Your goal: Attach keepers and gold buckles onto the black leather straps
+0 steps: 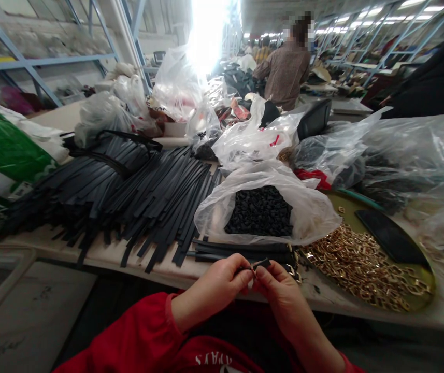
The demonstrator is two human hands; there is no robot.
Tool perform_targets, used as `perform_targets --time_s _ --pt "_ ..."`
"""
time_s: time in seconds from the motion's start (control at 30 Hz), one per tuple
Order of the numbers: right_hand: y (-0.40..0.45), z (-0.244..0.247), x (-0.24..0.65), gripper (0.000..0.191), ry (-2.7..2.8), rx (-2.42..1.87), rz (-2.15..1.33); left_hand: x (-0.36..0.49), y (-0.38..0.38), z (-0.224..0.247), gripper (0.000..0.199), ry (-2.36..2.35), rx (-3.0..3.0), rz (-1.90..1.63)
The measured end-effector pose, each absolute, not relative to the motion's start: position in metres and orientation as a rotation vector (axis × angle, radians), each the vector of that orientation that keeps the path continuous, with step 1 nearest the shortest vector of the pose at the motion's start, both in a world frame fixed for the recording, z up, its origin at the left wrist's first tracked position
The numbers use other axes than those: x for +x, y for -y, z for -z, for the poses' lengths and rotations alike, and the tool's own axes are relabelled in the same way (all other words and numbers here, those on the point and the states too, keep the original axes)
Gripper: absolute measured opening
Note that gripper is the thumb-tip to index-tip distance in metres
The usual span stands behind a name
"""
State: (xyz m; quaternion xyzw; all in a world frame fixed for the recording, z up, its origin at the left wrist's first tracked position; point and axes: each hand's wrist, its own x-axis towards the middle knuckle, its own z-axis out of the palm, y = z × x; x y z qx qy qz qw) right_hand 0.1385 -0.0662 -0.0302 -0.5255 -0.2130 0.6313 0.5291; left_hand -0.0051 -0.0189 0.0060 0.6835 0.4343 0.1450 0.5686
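My left hand (232,275) and my right hand (280,287) meet at the table's front edge, fingertips nearly touching. Between the right thumb and fingers sticks out the end of a black strap (262,263). The left thumb and fingers are pinched at a small shiny piece, perhaps a buckle, next to the strap end; fingers cover most of it. Just beyond my hands lie black straps with gold buckles (292,272). Behind them a plastic bag (315,215) stands open, full of small black pieces (258,211).
Many long black strips (159,199) are heaped on the left, some overhanging the table edge (144,256). At right, an oval tray (426,269) holds gold buckles (357,264) and a flat black object (395,235). Plastic bags crowd the back. A person (287,67) stands farther off.
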Motion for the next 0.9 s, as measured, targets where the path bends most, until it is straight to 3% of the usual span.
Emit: perform_targets --time_s 0.33,0.9 --pt "0.065 0.026 0.144 0.023 0.559 -1.33 -1.374 -0.008 0.018 -0.017 0.017 -1.133 1.616 -0.205" --pt "0.079 0.018 0.134 0.031 0.789 -1.33 -1.462 -0.007 0.028 -0.015 0.018 -1.034 1.252 -0.314"
